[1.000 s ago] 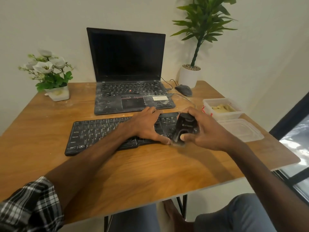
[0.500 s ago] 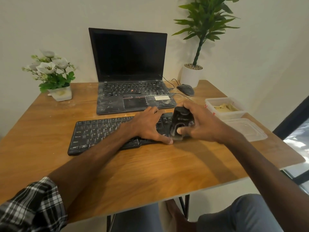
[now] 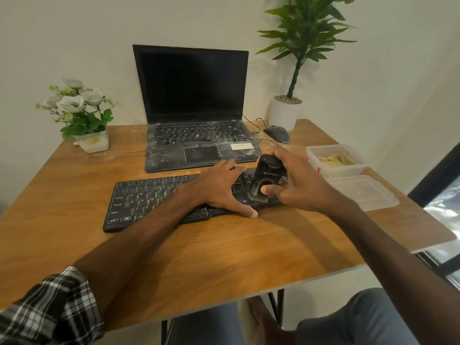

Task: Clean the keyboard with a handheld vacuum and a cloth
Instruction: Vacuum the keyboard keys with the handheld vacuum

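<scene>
Tub [image 3: 323, 170] holds yellowish material; clear lid [image 3: 362, 191] just beside it. My right fingers [image 3: 280, 156] clamp the vacuum [image 3: 270, 170]; left fingers [image 3: 230, 165] spread flat on keyboard [image 3: 149, 197]. Vacuum lettering illegible.

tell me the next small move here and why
Probably slide the handheld vacuum leftward along the keyboard: the right hand grips it at the right end, the left hand rests flat mid-keyboard, and most keys lie to its left.
</scene>
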A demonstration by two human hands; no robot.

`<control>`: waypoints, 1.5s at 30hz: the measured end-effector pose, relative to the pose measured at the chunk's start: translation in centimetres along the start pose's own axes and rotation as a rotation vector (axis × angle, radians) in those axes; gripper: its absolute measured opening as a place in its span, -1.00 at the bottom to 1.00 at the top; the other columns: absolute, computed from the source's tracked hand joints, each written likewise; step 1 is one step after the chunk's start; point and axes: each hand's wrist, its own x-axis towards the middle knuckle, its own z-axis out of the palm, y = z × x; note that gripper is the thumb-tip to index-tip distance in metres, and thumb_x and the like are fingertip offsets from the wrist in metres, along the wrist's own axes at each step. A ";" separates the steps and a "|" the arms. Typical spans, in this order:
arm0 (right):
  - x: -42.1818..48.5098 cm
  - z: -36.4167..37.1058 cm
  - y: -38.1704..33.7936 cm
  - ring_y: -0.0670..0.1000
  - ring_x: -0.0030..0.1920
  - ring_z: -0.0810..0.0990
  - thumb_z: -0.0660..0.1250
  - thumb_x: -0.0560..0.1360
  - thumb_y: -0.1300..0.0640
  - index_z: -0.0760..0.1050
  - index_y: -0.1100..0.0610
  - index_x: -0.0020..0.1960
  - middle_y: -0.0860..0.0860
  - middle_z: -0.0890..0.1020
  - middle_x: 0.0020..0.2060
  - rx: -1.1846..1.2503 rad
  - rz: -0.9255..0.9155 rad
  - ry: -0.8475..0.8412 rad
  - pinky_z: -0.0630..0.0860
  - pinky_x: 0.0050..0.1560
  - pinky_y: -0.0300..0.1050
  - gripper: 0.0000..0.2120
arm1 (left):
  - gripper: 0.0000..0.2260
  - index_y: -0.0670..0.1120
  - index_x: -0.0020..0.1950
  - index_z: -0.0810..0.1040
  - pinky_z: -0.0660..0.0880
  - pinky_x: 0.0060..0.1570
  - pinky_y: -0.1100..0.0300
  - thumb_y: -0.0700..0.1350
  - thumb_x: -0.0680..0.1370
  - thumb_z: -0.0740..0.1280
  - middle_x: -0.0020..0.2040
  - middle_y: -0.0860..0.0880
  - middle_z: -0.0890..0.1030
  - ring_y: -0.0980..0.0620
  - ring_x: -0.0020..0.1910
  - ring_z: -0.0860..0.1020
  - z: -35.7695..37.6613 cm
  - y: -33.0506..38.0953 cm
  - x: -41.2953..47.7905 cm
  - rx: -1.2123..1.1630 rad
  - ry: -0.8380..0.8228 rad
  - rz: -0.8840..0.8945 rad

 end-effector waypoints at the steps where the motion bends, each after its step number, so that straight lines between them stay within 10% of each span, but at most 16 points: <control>1: 0.0 0.5 0.0 -0.18 0.02 0.56 0.56 0.42 0.15 0.38 -0.02 0.19 -0.20 0.56 -0.02 0.008 0.001 0.052 0.55 -0.08 -0.29 -0.53 | 0.21 0.01 0.68 0.11 0.42 0.35 -0.06 0.65 0.23 0.34 0.55 -0.01 0.28 -0.02 0.47 0.29 0.0 0.0 0.0 0.000 -0.001 0.000; 9: -1.1 0.4 -0.2 -0.18 0.07 0.58 0.58 0.40 0.12 0.38 -0.05 0.19 -0.19 0.57 0.01 0.016 0.042 -0.088 0.59 -0.08 -0.29 -0.50 | 0.23 0.04 0.69 0.09 0.42 0.36 -0.10 0.66 0.20 0.35 0.54 -0.01 0.28 -0.03 0.47 0.29 0.1 0.0 0.1 0.009 -0.020 -0.006; 20: -0.6 3.0 -0.8 -0.37 -0.02 0.49 0.57 0.40 0.20 0.31 -0.02 0.33 -0.32 0.46 -0.01 0.177 0.133 0.215 0.39 -0.10 -0.58 -0.37 | 0.23 0.05 0.71 -0.02 0.24 0.51 -0.07 0.67 0.24 0.29 0.67 0.00 0.16 -0.04 0.58 0.20 -1.0 -2.8 -5.7 -0.010 -0.028 -0.071; 24: -0.6 5.1 -0.4 -0.19 0.10 0.58 0.52 0.46 0.20 0.33 -0.03 0.37 -0.23 0.56 0.06 0.323 0.164 0.213 0.51 0.10 -0.29 -0.41 | 0.21 0.08 0.70 -0.01 0.25 0.48 -0.01 0.67 0.23 0.26 0.65 0.04 0.21 0.02 0.54 0.25 -0.8 -5.3 -8.9 -0.084 -0.018 -0.137; 45: -1.2 5.3 -2.1 -0.28 0.13 0.58 0.51 0.43 0.33 0.36 -0.04 0.36 -0.28 0.55 0.09 0.231 0.117 0.339 0.60 0.05 -0.30 -0.38 | 0.31 0.10 0.70 -0.15 0.13 0.56 0.02 0.77 0.14 0.15 0.68 0.08 0.08 0.03 0.61 0.14 -1.1 -9.4 -13.9 -0.040 -0.050 -0.184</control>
